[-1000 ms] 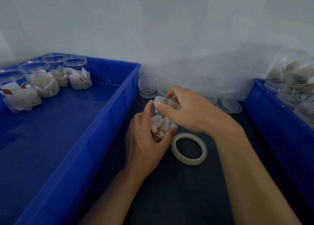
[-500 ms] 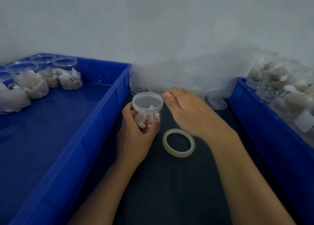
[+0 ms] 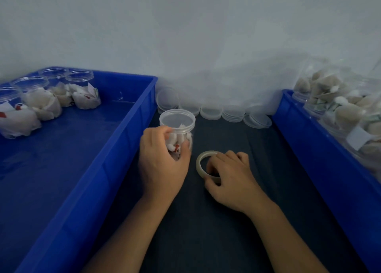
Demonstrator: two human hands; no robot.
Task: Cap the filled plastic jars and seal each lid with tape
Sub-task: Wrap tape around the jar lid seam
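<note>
The right hand (image 3: 231, 175), which hovered open beside the jar half a second ago, now grips the tape roll (image 3: 206, 165) on the dark surface (image 3: 216, 241). Just to its left, the left hand (image 3: 162, 165) still holds the capped jar (image 3: 177, 128) upright.

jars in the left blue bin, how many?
4 visible, all capped, clustered in the bin's far-left corner: one at the left frame edge, one beside it, two at the back. More may sit beyond the frame edge.
</note>
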